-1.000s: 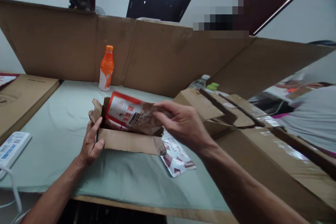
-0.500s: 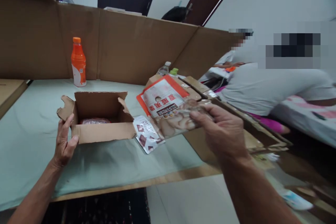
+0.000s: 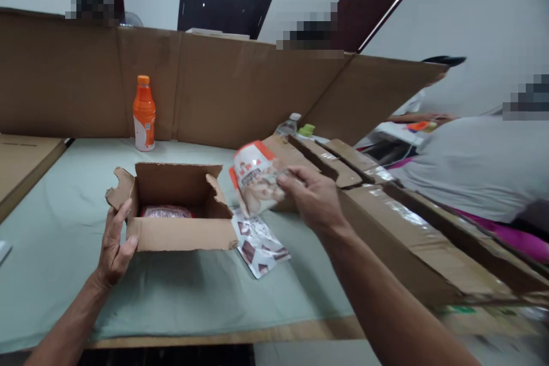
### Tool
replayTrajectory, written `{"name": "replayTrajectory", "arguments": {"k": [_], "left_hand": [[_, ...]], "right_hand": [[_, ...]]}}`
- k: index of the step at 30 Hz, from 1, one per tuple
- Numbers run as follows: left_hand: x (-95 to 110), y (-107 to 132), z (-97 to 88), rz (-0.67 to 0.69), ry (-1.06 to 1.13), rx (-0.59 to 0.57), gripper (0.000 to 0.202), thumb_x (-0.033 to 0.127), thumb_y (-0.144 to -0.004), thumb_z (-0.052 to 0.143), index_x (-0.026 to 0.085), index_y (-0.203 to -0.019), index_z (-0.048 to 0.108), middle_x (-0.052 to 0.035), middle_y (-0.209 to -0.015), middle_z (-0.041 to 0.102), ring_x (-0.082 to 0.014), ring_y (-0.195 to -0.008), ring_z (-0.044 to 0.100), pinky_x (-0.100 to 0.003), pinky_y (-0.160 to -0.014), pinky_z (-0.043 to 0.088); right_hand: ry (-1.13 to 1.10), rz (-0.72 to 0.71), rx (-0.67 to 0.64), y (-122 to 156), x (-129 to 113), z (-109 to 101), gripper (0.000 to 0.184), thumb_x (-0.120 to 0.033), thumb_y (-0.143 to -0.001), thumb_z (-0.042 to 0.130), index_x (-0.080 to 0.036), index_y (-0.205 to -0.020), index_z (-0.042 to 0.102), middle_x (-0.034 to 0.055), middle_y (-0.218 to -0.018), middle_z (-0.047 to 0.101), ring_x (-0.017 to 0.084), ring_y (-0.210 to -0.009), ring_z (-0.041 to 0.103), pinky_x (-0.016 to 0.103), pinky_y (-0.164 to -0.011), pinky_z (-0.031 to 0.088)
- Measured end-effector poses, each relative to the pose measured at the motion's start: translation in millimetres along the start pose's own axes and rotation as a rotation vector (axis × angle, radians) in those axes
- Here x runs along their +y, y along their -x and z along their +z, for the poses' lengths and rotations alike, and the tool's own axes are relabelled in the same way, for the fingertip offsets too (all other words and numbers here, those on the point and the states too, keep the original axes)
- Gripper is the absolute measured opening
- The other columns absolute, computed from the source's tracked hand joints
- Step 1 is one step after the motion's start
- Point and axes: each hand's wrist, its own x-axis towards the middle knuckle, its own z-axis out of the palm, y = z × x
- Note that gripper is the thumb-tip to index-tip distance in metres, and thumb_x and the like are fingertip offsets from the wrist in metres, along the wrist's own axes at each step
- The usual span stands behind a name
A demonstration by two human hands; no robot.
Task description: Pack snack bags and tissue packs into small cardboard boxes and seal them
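Observation:
A small open cardboard box stands on the table, and a shiny red-edged packet lies inside it. My left hand grips the box's left end, thumb at the front corner and fingers along the side. My right hand pinches the right edge of an orange-and-white snack bag, held in the air just right of the box. The bag is slightly blurred. Below it a white pouch with brown squares lies flat on the table, against the box's right front corner.
An orange bottle stands by the cardboard screen at the back. Larger cardboard boxes are on the right, a clear bottle behind them. A flat carton lies at left. Another person is beyond the boxes.
My right hand has brought the snack bag left, closer to the small box, and the bag has tilted. My left hand stays on the box. The view has shifted.

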Motion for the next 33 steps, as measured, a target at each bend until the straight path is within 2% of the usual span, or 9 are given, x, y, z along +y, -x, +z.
{"name": "replayTrajectory", "arguments": {"k": [3,6,13,17,20,24,28,30,33], "left_hand": [[0.5,1.2,-0.6,-0.007,-0.036,-0.002,0.063,0.032,-0.099,0.049,0.028,-0.161,0.037,-0.0121,-0.154,0.048,-0.0375,-0.145,0.044,-0.058,-0.121,0.036],[1.5,2.9,-0.8,-0.002,-0.053,-0.001,0.065,0.030,-0.097,0.051,0.027,-0.161,0.038,-0.0136,-0.150,0.050,-0.0390,-0.143,0.047,-0.060,-0.118,0.040],[3.5,9.0,5.4,-0.013,-0.019,-0.012,0.066,0.031,-0.097,0.049,0.024,-0.161,0.038,-0.0149,-0.153,0.048,-0.0396,-0.144,0.046,-0.059,-0.117,0.041],[5.7,8.6,6.7,-0.023,-0.033,0.011,0.065,0.032,-0.097,0.048,0.026,-0.161,0.037,-0.0137,-0.151,0.050,-0.0380,-0.142,0.048,-0.058,-0.118,0.040],[9.1,6.3,5.3,-0.014,-0.026,0.002,0.065,0.029,-0.098,0.049,0.028,-0.162,0.035,-0.0130,-0.153,0.048,-0.0372,-0.143,0.047,-0.056,-0.117,0.041],[12.5,4.3,2.5,0.015,-0.018,-0.026,0.069,0.027,-0.096,0.050,0.028,-0.163,0.033,-0.0140,-0.151,0.048,-0.0383,-0.141,0.049,-0.056,-0.115,0.044],[13.5,2.8,0.3,0.011,-0.023,-0.042,0.072,0.027,-0.095,0.051,0.028,-0.164,0.032,-0.0139,-0.148,0.048,-0.0393,-0.140,0.049,-0.057,-0.113,0.045],[13.4,2.2,0.0,0.016,-0.026,-0.035,0.072,0.027,-0.094,0.052,0.029,-0.164,0.031,-0.0133,-0.150,0.047,-0.0394,-0.141,0.048,-0.057,-0.115,0.044],[13.1,3.0,0.8,0.015,-0.018,-0.039,0.073,0.027,-0.094,0.052,0.030,-0.164,0.031,-0.0131,-0.152,0.047,-0.0394,-0.141,0.048,-0.057,-0.115,0.043]], "right_hand": [[0.027,0.017,-0.056,-49.9,-6.7,40.5,0.038,-0.050,-0.083,0.055,-0.020,-0.103,0.067,0.0079,-0.103,0.075,0.023,-0.096,0.071,0.032,-0.080,0.057],[0.053,0.095,-0.145,-66.6,6.2,64.9,0.045,-0.054,-0.089,0.046,-0.018,-0.110,0.063,0.0118,-0.105,0.074,0.022,-0.092,0.074,0.030,-0.074,0.058],[0.345,0.201,-0.317,30.3,76.2,35.5,0.032,-0.038,-0.057,0.076,-0.022,-0.082,0.064,0.0144,-0.090,0.077,0.037,-0.094,0.073,0.048,-0.087,0.056],[0.436,0.247,-0.291,73.9,101.5,26.4,0.043,-0.041,-0.060,0.073,-0.021,-0.098,0.067,0.0094,-0.082,0.076,0.034,-0.081,0.073,0.045,-0.077,0.058],[0.400,0.218,-0.291,66.8,102.9,24.0,0.045,-0.043,-0.067,0.063,-0.019,-0.106,0.067,0.0059,-0.076,0.074,0.029,-0.069,0.071,0.041,-0.068,0.058],[0.371,0.051,-0.245,9.1,67.8,23.1,0.034,-0.045,-0.076,0.057,-0.022,-0.098,0.069,0.0099,-0.100,0.077,0.031,-0.095,0.071,0.043,-0.088,0.056],[0.371,-0.291,-0.116,-50.9,-4.5,50.3,0.024,-0.041,-0.083,0.055,-0.024,-0.090,0.070,0.0123,-0.099,0.075,0.031,-0.096,0.069,0.046,-0.092,0.052],[0.258,-0.396,-0.137,-59.7,-41.7,68.8,0.024,-0.043,-0.086,0.060,-0.023,-0.093,0.071,0.0123,-0.100,0.075,0.029,-0.093,0.068,0.046,-0.090,0.053],[0.131,-0.445,-0.176,-39.3,-84.8,86.8,0.028,-0.049,-0.093,0.060,-0.024,-0.096,0.073,0.0065,-0.090,0.075,0.024,-0.079,0.068,0.039,-0.077,0.056]]}}
